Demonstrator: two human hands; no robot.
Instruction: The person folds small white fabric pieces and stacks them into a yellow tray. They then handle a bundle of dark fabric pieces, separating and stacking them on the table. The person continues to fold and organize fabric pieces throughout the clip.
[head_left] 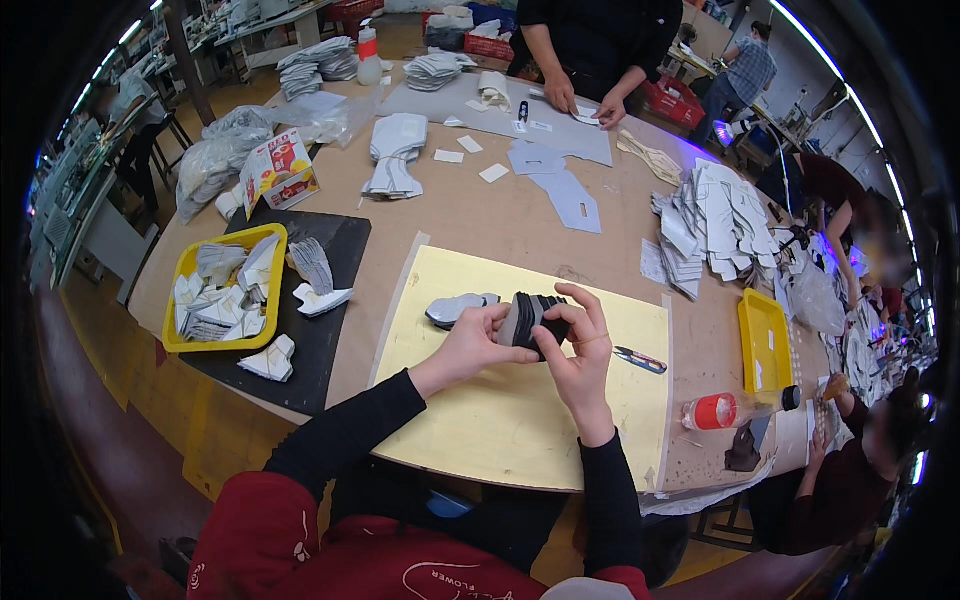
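Between my two hands is a thick stack of small cut pieces, dark grey to black with a lighter grey face on the left. My left hand grips its left side, thumb along the lower edge. On the right side, my right hand has thumb and fingers pressed against the stack. Both hands are above a pale yellow board. Just beyond my left hand a small grey bundle of pieces lies on the board. A pair of thread snips rests to the right of my right hand.
At left, a yellow tray of white pieces sits on a black mat. Stacked pale cut pieces and another yellow tray lie at right, near a red-labelled bottle. Across the table a person's hands handle small pieces.
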